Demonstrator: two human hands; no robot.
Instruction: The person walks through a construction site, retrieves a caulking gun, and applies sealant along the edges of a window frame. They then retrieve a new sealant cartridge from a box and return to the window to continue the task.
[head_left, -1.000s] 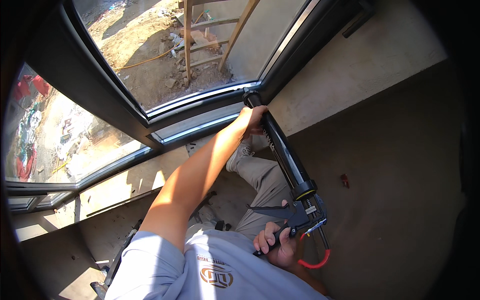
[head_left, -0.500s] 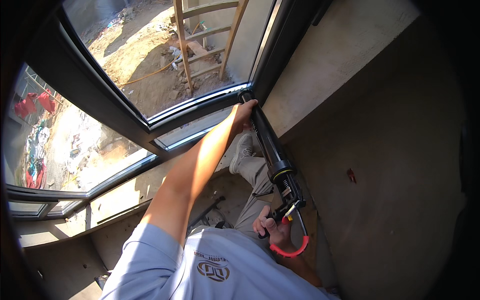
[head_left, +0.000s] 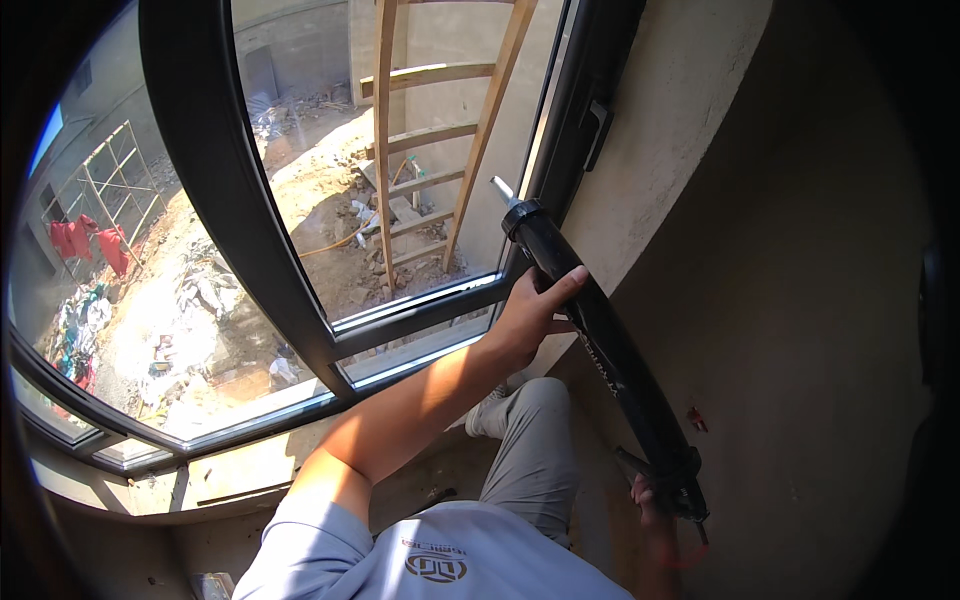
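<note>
Fingers of the left hand (head_left: 537, 312) clasp a black caulking gun (head_left: 630, 365); those of the right hand (head_left: 648, 496) grip its shadowed rear. Its nozzle (head_left: 502, 188) tilts up near the window frame (head_left: 574, 140).

I see the left grip (head_left: 532, 312) wrapped round what it holds, thumb (head_left: 570, 285) laid across the top and fingers (head_left: 564, 327) running in underneath, partly hidden from me. Below and left of that grip, the wrist (head_left: 492, 350) looks fairly straight and the forearm (head_left: 425, 397) slants down to a bent elbow (head_left: 347, 466), patches of sunlight on the skin. The right grip (head_left: 646, 492) sits well below and to the right of the left one, in shadow, its fingers curled; the right forearm (head_left: 656, 550) drops away beneath that grip, dim and hard to make out
</note>
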